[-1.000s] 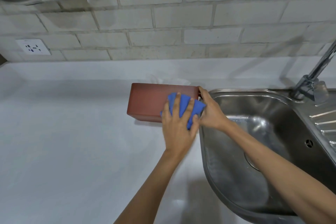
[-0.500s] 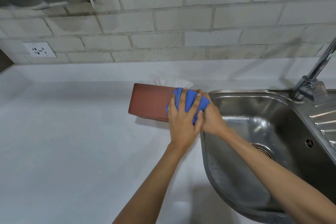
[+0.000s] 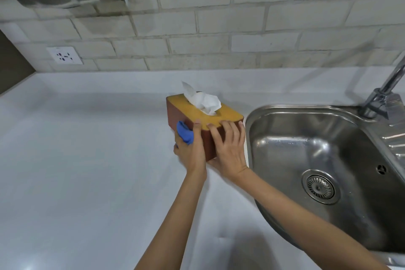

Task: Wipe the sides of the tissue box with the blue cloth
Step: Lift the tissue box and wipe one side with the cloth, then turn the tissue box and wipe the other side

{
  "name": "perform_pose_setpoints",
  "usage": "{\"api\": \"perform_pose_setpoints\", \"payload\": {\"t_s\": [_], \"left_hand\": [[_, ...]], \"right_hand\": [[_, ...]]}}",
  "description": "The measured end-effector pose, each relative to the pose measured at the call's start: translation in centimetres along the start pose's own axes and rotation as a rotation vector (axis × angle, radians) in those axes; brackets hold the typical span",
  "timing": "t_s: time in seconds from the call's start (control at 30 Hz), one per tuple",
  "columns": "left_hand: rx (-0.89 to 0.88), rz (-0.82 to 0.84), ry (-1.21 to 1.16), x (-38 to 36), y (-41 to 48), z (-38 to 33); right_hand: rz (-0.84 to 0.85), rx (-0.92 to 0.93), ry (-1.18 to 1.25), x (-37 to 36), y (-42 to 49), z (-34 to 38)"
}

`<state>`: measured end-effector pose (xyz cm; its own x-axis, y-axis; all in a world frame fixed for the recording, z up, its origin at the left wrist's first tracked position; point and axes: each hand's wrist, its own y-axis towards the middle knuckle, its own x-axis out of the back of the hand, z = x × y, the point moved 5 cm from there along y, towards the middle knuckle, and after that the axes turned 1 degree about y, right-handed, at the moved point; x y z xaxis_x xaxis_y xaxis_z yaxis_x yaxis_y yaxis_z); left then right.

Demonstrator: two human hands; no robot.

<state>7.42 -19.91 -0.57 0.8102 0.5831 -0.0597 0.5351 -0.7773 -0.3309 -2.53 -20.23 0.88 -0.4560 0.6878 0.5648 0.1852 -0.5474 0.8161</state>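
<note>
Left fingers [image 3: 197, 126]: clenched on the blue cloth [image 3: 184, 132], pressed to the tissue box [image 3: 205, 116] side facing left.
Right hand [image 3: 229, 148]: grasping the box's near end — steadying it.
Box: upright on the surface [image 3: 87, 160], just left of the sink [image 3: 328, 160].
Advice: stroke along the side, brace firmly.
Room: open surface left of the box — sink rim close on the right.

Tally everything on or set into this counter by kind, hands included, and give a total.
Hands: 2, left hand, right hand
Red-brown tissue box with yellow lid: 1
White tissue: 1
Blue cloth: 1
Stainless steel sink: 1
Chrome tap: 1
Total: 7
</note>
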Motion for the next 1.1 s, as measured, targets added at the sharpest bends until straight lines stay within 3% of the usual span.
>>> {"api": "perform_pose_setpoints", "payload": {"t_s": [0.23,0.53,0.63,0.77,0.9,1.1], "left_hand": [[0.086,0.032,-0.123,2.2,0.0,2.2],[-0.001,-0.008,-0.040,3.4,0.5,2.0],[-0.080,-0.005,0.038,3.6,0.6,1.5],[-0.119,0.033,0.171,4.1,2.5,0.5],[-0.183,0.153,0.256,4.3,5.2,-1.4],[-0.225,0.161,0.294,3.8,8.6,-3.7]], "right_hand": [[0.075,0.205,-0.138,-0.7,-2.5,1.7],[0.097,0.239,-0.180,-0.1,-3.0,2.6],[0.101,0.232,-0.104,0.6,-2.5,2.5],[0.077,0.271,0.197,2.5,0.1,1.4],[0.092,-0.007,0.323,3.4,5.2,-3.1],[0.336,-0.489,0.414,-0.2,9.5,-10.4]]}}
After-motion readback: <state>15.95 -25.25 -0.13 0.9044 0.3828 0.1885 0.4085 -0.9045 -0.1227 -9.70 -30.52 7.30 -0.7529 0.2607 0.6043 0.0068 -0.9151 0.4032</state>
